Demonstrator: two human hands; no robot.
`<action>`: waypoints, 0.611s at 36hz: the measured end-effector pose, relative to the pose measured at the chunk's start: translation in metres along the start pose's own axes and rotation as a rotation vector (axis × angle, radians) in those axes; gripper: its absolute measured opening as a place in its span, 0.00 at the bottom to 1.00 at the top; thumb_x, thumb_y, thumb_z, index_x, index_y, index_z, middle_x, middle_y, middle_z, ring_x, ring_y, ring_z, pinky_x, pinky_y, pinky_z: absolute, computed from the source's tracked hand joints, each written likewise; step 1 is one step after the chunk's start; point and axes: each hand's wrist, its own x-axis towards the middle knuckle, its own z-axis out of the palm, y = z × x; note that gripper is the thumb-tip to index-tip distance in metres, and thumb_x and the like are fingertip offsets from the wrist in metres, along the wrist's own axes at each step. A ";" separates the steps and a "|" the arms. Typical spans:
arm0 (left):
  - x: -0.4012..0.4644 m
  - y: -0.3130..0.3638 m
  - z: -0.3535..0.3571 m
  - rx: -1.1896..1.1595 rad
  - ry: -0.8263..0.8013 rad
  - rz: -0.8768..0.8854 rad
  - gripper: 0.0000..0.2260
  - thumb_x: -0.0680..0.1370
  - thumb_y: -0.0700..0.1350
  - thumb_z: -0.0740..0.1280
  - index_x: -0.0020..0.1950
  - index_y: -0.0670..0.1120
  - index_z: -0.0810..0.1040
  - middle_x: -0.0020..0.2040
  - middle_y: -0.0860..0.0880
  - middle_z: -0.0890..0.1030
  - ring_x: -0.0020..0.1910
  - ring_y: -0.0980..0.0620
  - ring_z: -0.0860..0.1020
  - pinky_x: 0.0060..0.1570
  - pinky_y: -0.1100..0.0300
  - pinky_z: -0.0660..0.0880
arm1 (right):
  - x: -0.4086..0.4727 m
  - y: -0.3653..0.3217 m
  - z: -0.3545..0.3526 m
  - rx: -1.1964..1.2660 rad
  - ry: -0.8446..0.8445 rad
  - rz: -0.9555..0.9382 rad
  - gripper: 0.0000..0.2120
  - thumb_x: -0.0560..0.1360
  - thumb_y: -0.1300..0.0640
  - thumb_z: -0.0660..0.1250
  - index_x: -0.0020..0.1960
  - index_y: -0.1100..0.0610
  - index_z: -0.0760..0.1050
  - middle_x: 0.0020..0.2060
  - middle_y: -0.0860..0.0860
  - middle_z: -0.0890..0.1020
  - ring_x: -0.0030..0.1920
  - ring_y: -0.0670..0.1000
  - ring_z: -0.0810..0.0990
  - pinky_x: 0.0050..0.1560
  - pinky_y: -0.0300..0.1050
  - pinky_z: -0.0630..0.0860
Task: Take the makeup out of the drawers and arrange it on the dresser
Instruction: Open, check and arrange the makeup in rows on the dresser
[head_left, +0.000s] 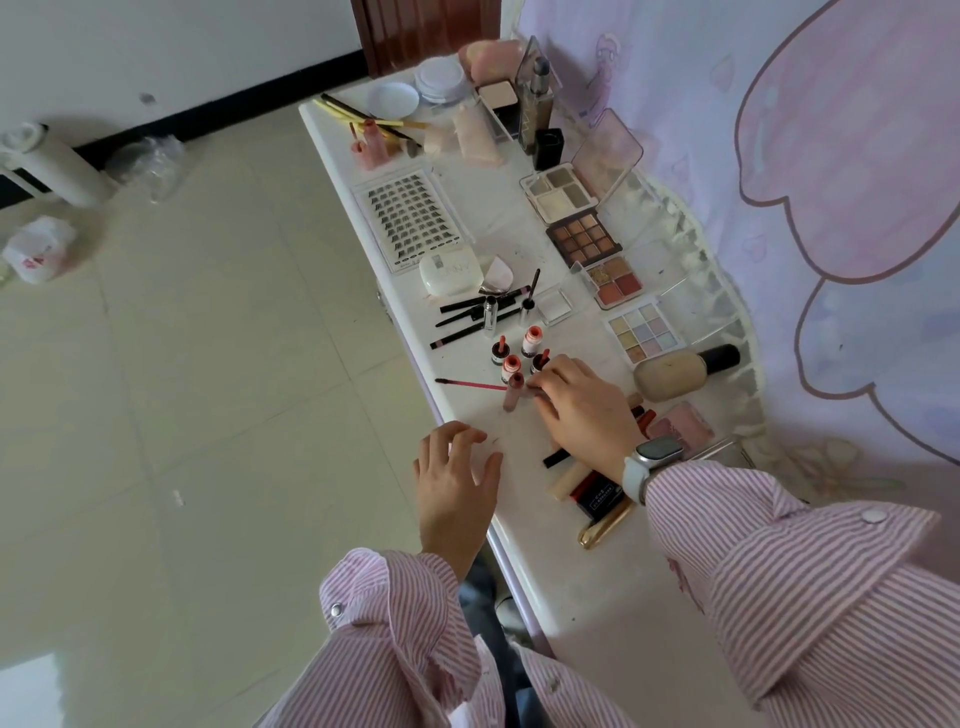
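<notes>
Long white table (597, 587) along the patterned wall, already full of makeup from far end to near end; no drawer in view. By judgement, late in the task: arranging, not fetching.

Largest pieces first. Sheet of false lashes (408, 221) flat near the table's outer edge. Row of open palettes (584, 236) along the wall side, one after another. Foundation bottle (685, 370) lying on its side, just beside the pastel palette. White compact (448, 271) next to the lashes, black pencils (475, 317) below it.

Then the small cluster of lip tints (519, 353), standing upright close together, with one pink wand (470, 384) lying loose to their left. Easy to knock over, these narrow bottles, as it seems.

Right hand (582, 410), with a watch at the wrist, at the near side of this cluster, fingers (540, 385) bent down onto a small tube (517, 397), seemingly pinching it; the grip itself partly hidden. Left hand (457, 478) spread and relaxed at the table's edge, holding nothing, fingertips about on the surface.

For a good placing: keep the tube vertical, lower straight down beside the others, not between them. Release only when the base sits flat. Better to lift the hand upward afterwards, not sideways, so as not to sweep the neighbours. Left hand free to steady the cluster if needed. More lipsticks (597, 493) waiting under the right wrist.
</notes>
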 end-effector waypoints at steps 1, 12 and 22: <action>0.000 0.000 0.000 0.004 0.001 0.005 0.15 0.72 0.52 0.61 0.49 0.42 0.78 0.50 0.45 0.78 0.51 0.52 0.70 0.48 0.56 0.68 | 0.000 -0.002 0.000 -0.022 0.005 -0.004 0.06 0.68 0.63 0.72 0.45 0.61 0.79 0.41 0.56 0.79 0.40 0.56 0.79 0.22 0.42 0.72; -0.001 -0.001 0.001 0.031 -0.014 0.009 0.16 0.73 0.52 0.61 0.50 0.42 0.79 0.51 0.46 0.78 0.51 0.49 0.72 0.48 0.56 0.69 | -0.006 0.003 0.009 -0.047 -0.025 0.056 0.06 0.68 0.65 0.71 0.45 0.62 0.78 0.44 0.57 0.78 0.44 0.57 0.78 0.22 0.44 0.73; -0.001 0.000 -0.001 0.032 -0.032 0.003 0.16 0.73 0.52 0.60 0.50 0.43 0.79 0.51 0.46 0.77 0.51 0.48 0.74 0.49 0.57 0.68 | -0.007 0.004 0.006 -0.041 -0.042 0.053 0.07 0.71 0.64 0.68 0.49 0.62 0.78 0.46 0.57 0.78 0.48 0.57 0.77 0.29 0.46 0.76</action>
